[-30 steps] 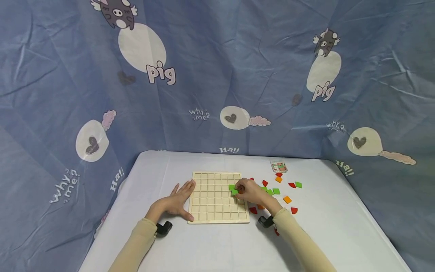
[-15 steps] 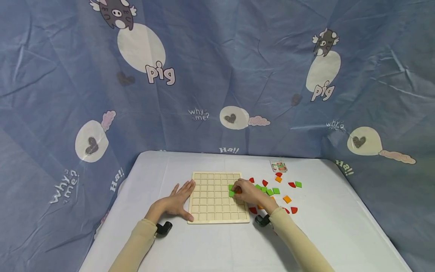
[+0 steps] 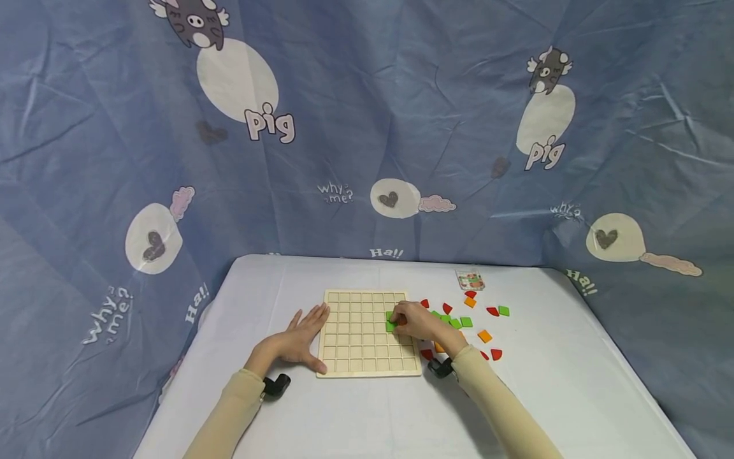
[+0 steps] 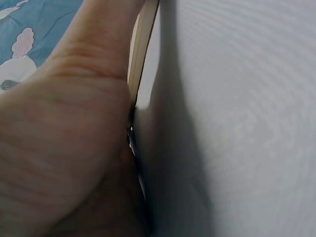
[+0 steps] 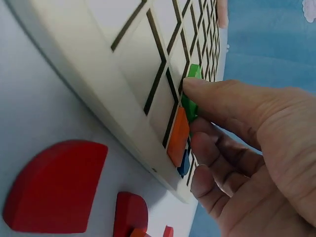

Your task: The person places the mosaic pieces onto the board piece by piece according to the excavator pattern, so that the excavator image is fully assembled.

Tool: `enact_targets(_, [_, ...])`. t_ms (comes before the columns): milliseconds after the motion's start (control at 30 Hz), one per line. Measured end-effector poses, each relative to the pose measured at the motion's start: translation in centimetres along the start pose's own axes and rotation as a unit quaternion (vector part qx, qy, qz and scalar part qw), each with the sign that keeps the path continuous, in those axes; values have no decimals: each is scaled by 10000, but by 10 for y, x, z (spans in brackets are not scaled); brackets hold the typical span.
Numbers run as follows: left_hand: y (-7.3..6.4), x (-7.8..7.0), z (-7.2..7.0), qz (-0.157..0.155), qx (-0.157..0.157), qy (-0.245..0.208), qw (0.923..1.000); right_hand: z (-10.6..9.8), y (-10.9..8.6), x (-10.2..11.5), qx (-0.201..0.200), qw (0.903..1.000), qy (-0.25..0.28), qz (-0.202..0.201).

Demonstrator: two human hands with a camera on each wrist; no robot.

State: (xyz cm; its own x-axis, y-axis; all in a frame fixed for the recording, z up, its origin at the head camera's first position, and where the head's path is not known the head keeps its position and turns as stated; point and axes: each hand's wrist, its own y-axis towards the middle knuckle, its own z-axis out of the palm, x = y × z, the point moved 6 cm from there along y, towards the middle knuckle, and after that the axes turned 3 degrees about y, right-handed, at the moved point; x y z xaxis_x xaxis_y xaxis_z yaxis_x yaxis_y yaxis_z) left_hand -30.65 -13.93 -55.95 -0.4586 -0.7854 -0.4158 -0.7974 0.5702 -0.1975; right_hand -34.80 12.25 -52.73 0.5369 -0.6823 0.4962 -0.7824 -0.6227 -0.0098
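Note:
A pale wooden grid board (image 3: 361, 344) lies on the white table. My left hand (image 3: 301, 341) is spread flat, with fingertips and thumb at the board's left edge. In the left wrist view its palm (image 4: 59, 138) fills the left side, beside the board's edge (image 4: 142, 49). Over the board's right part, my right hand (image 3: 418, 320) has curled fingers and pinches a green square tile (image 3: 390, 326) at the grid. The right wrist view shows the thumb on the green tile (image 5: 194, 72), beside an orange tile (image 5: 178, 138) and a small blue piece (image 5: 183, 164).
Right of the board lie several loose pieces: green squares (image 3: 466, 322), orange squares (image 3: 484, 336) and red quarter-rounds (image 3: 496, 354). A small printed card (image 3: 470, 280) lies near the back edge. A blue patterned curtain (image 3: 321, 127) stands behind the table.
My right hand has shifted slightly left and settled with the green tile against the grid, just below another green tile. The left hand has stayed in place.

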Motion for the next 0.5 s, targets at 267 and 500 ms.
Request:
enact_targets(267, [1, 4, 2, 15, -43, -112, 9999, -10, -15, -9, -420, 9979, 456, 198])
enact_targets(500, [2, 3, 2, 6, -8, -18, 10000, -36, -56, -39, -677, 9899, 925, 833])
